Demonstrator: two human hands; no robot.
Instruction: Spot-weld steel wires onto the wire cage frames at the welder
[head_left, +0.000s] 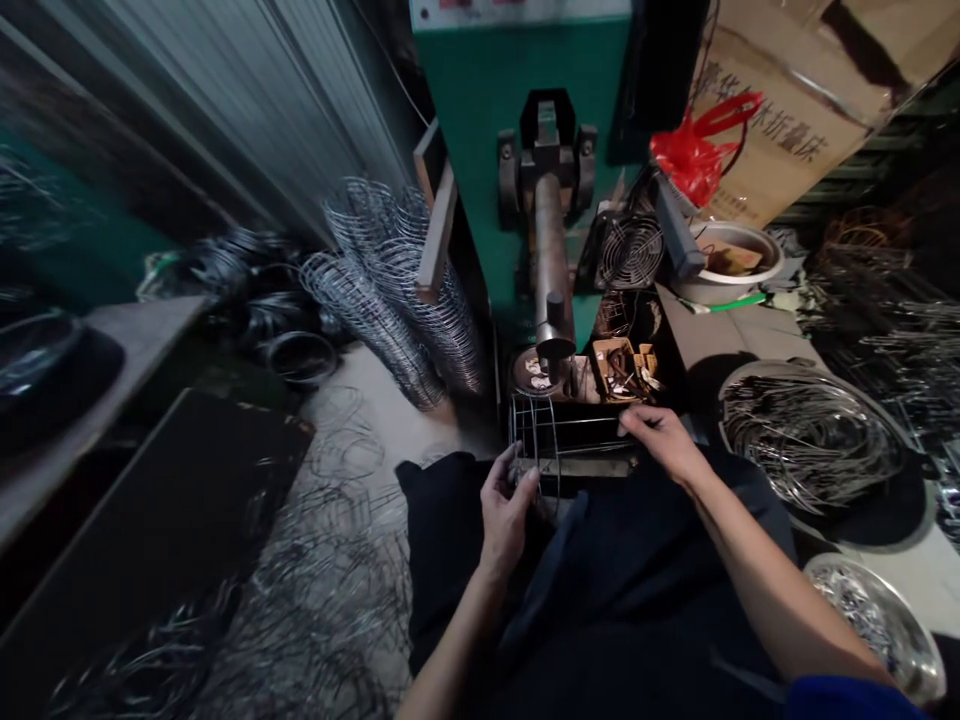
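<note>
"What are your fingers on?"

"Nearest me on the right sits one metal bowl (926,650) of small shiny pieces. My left hand (504,515) is half curled, thumb and fingers around the hoops of one wire frame (556,440), just above my lap. My right hand (664,440) pinches the end of one straight wire (592,420), fingertips together."

"And past that?"

"One round pan (885,515) piled with wires too tangled to count. Then stacked wire rings (394,325), at least two leaning columns, left of one green machine (465,150). Right of it, one pale basin (724,290) and one red bag (694,165)."

"Any writing?"

"One cardboard box (795,90), farthest: I can read 折叠床, 'folding bed'."
</note>
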